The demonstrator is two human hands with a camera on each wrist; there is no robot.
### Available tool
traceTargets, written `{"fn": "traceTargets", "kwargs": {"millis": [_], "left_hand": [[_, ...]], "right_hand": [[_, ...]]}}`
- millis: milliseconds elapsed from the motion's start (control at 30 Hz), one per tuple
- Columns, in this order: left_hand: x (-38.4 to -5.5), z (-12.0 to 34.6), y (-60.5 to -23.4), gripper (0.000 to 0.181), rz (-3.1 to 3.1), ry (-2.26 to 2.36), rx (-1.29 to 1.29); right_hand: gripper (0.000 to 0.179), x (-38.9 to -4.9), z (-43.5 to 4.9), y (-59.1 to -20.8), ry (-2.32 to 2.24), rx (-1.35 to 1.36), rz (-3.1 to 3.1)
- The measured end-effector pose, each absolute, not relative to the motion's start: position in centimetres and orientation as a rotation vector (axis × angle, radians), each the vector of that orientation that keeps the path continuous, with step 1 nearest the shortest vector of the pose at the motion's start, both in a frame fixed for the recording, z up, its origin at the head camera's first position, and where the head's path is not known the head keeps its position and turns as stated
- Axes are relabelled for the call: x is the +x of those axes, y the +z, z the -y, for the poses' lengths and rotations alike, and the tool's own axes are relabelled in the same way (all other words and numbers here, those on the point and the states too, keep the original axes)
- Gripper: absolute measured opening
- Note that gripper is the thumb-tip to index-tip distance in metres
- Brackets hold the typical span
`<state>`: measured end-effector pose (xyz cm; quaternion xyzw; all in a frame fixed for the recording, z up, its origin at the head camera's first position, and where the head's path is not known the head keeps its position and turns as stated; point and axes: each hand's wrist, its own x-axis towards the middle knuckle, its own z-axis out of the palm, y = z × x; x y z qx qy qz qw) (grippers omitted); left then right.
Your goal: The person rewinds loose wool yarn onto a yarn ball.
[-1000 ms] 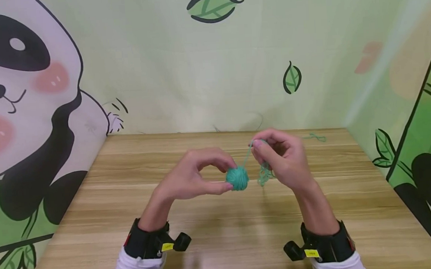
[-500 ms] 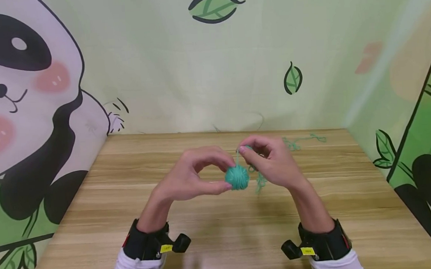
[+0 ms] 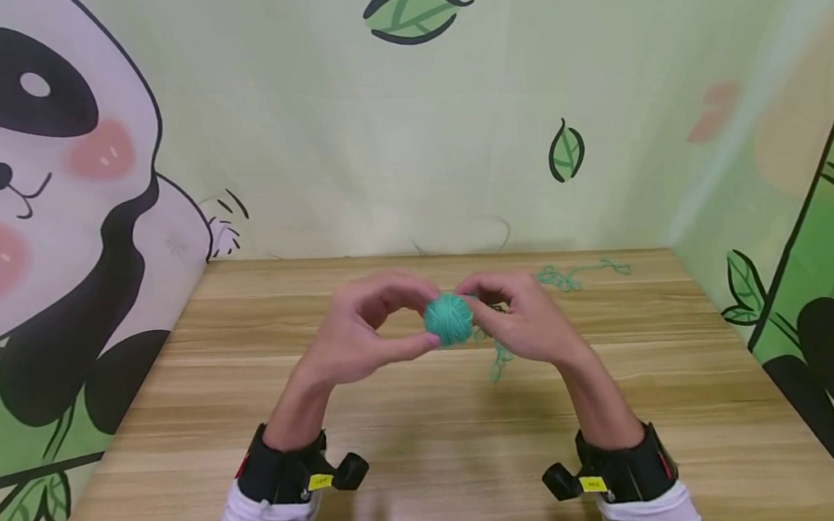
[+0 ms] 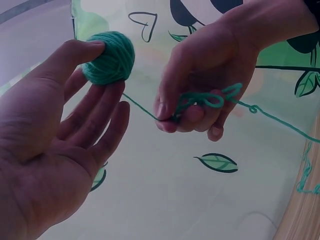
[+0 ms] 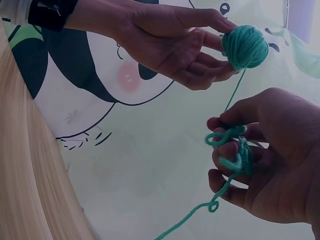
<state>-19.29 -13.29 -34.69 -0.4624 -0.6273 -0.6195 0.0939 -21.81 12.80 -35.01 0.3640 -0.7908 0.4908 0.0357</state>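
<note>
A small teal yarn ball (image 3: 448, 320) is held above the table between the thumb and fingertips of my left hand (image 3: 371, 331). My right hand (image 3: 524, 318) is just right of it, pinching the strand between thumb and index finger. In the left wrist view, a short taut strand (image 4: 140, 105) runs from the ball (image 4: 111, 57) to that pinch. Loose yarn loops (image 5: 232, 142) lie gathered in the curled right fingers, as the right wrist view shows. From there a yarn tail (image 5: 187, 217) with a small kink trails away; some yarn (image 3: 500, 359) hangs below the hand.
Loose teal yarn (image 3: 565, 278) lies in squiggles on the wooden table (image 3: 429, 451) near its back right edge. A printed backdrop (image 3: 309, 139) with a panda and leaves rises behind the table. Each wrist wears a black camera strap (image 3: 282, 468).
My right hand has moved left and slightly down to the ball, and the strand between them appears shorter. The ball has risen slightly. More loose yarn shows on the table behind the right hand.
</note>
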Motion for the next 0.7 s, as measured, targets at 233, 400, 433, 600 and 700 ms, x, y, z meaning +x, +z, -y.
{"fn": "traceTargets", "kwargs": {"millis": [233,400,433,600,700], "left_hand": [[-19.5,13.3,-34.7,0.041,1.815,-1.856,-1.204],[-19.7,13.3,-34.6,0.039,1.825,-1.814,-1.089],[-19.8,13.3,-34.6,0.039,1.828,-1.805,-1.074],[-20.0,13.3,-34.8,0.04,1.837,-1.775,-1.014],[-20.2,13.3,-34.9,0.042,1.848,-1.76,-0.976]], "right_hand": [[0.018,-21.8,-12.7,-35.1,1.384,1.285,2.495],[0.018,-21.4,-12.7,-35.1,1.362,1.37,2.494],[0.018,-21.4,-12.7,-35.1,1.356,1.384,2.489],[0.019,-21.0,-12.6,-34.9,1.321,1.452,2.436],[0.019,-20.8,-12.6,-34.7,1.304,1.49,2.4]]}}
